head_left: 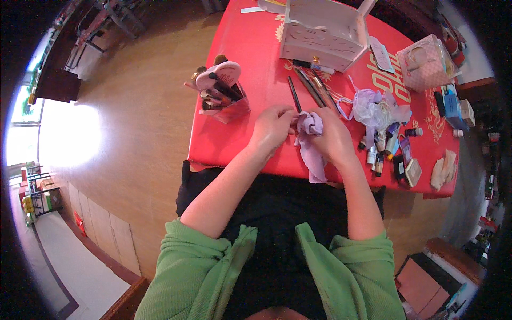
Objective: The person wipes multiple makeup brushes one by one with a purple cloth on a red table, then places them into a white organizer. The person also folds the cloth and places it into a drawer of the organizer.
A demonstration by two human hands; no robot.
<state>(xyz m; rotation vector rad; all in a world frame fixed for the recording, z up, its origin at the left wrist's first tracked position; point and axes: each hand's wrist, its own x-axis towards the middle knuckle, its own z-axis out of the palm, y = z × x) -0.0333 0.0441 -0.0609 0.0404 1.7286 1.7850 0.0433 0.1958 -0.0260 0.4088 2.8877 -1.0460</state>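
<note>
My right hand [335,137] is closed on a crumpled lilac cloth [312,154], its loose end hanging toward the table's front edge. Close beside it, my left hand [273,128] has its fingers curled in against the cloth's near side; what sits in the pinch is too small to make out. A slim black pencil [294,92] extends up from just above the cloth, and I cannot tell whether it is held or lying down. Several makeup pencils [309,88] lie beyond my right hand.
On the red-covered table [224,146], a clear cup of makeup brushes [228,112] stands left. A white drawer box [320,40] sits at the back. To the right are a lilac mesh pouch [370,109], several small cosmetics [378,162], a pink patterned box [426,63] and a beige cloth [444,169].
</note>
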